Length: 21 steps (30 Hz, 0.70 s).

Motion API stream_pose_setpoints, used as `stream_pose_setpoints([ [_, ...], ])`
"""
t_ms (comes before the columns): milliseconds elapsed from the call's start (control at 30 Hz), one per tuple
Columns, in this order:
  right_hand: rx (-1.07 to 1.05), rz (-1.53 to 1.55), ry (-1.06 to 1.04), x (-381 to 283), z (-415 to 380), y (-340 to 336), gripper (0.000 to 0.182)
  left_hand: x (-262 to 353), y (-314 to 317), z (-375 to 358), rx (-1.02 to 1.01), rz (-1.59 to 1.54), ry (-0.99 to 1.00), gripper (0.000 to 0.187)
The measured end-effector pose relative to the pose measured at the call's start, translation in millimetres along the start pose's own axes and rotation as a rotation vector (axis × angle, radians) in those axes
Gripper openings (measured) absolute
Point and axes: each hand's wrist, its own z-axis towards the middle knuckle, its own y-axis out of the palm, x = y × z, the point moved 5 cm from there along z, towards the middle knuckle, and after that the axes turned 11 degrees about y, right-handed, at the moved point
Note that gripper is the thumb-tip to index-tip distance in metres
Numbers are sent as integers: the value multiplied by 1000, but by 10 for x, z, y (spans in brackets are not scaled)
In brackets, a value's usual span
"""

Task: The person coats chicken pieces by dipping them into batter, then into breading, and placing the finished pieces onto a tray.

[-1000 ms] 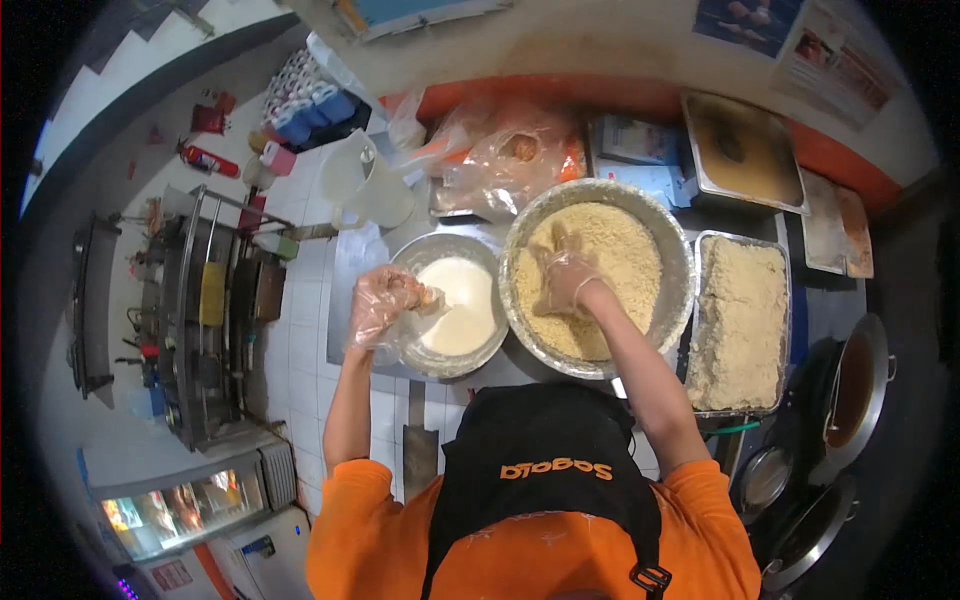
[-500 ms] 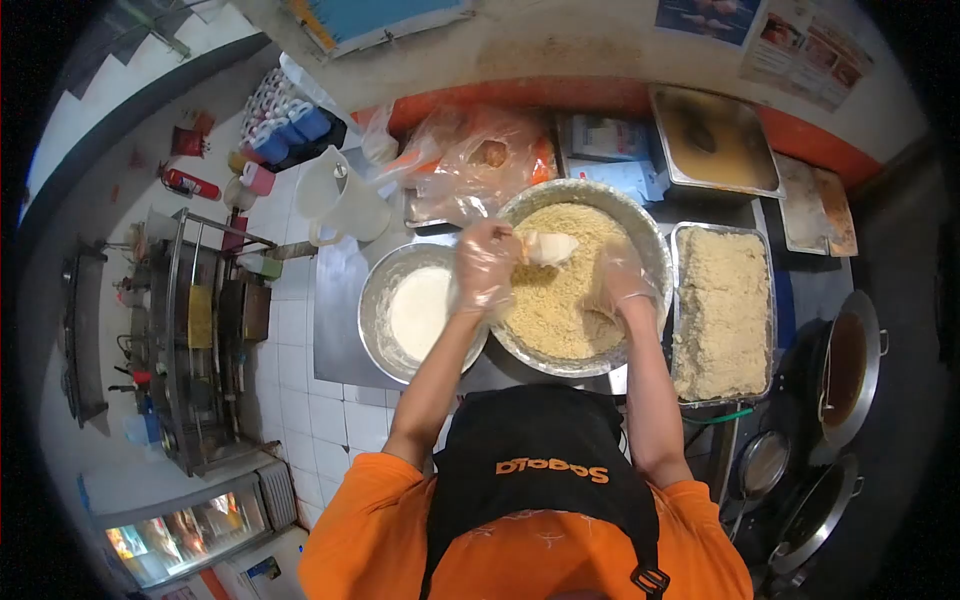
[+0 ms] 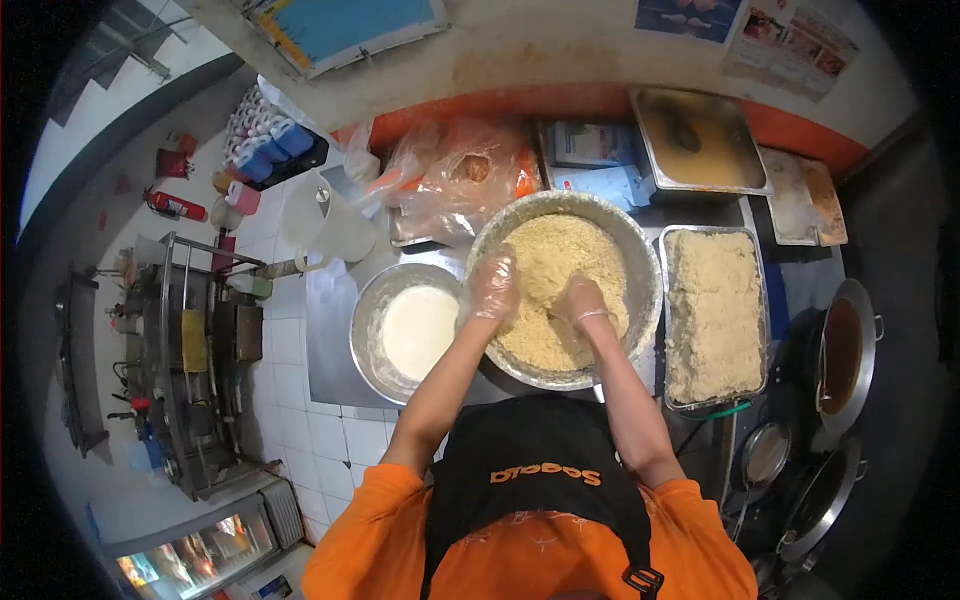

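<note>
A large metal bowl (image 3: 648,250) holds pale yellow crumbs (image 3: 570,235), heaped in a low mound between my hands. My left hand (image 3: 495,285), in a clear plastic glove, rests over the bowl's left inner side, fingers extended and slightly curved beside the mound. On the mound's right is my right hand (image 3: 583,300), also gloved, with curled fingers pressed into the crumbs. What lies under its fingertips is hidden. The white-coated piece is not visible now. Left of the crumbs stands a smaller metal bowl (image 3: 368,345) with white batter (image 3: 418,330).
A metal tray (image 3: 664,330) of crumb-coated food (image 3: 712,310) sits at the right. Behind the bowls are plastic bags (image 3: 470,185), a clear pitcher (image 3: 335,220) and a deep steel pan (image 3: 695,145) of yellowish liquid. Large woks (image 3: 845,355) stand at the far right.
The white-coated piece in my left hand has gone out of sight, and that hand has lowered into the crumbs. My right hand has moved left, closer to it. The view has shifted slightly.
</note>
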Motion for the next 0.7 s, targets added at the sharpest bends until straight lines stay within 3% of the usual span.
stream_pose_setpoints([
  [67, 56, 41, -83, -192, -166, -226, 51, 23, -198, -70, 36, -110, 3, 17],
  [133, -82, 1, 3, -362, -310, -407, 39, 19, -352, -100, 73, -207, 14, 18],
  [200, -75, 76, 21, -387, -219, -296, 38, -28, -404, -106, 131, -457, -95, 29],
  [267, -66, 143, 34, -523, -211, -447, 38, 34, -474, -65, 129, -541, -74, 37],
  [333, -103, 124, -61, -769, -337, -724, 49, 32, -451, -99, 123, -618, -63, 45],
  [367, -108, 127, -62, -738, -260, -501, 49, 117, -420, -105, 89, -336, 157, 51],
  [400, 198, -197, -278, -758, -169, -222, 49, 229, -384, -116, 51, -51, 377, 58],
  [433, 507, -526, -484, -903, -251, -199, 50, 313, -351, -99, -190, -66, 349, 65],
  [467, 506, -529, -476, -829, -243, -198, 50, 359, -281, -134, -194, -71, 354, 65],
  [533, 132, -539, -492, -676, -216, -122, 64, 356, 111, -315, -465, 267, 465, 66],
  [567, 237, -382, -496, -625, -49, -83, 55, 100, 527, -423, -479, 94, 239, 64],
  [600, 224, -381, -491, -635, -48, -203, 55, 140, 428, -424, -491, 88, 235, 64],
  [667, 37, -130, -241, -707, 37, -720, 47, 208, 148, -176, -669, 36, 270, 64],
  [700, 217, -209, -298, -764, -1, -845, 47, 161, 119, -203, -663, 33, 268, 64],
])
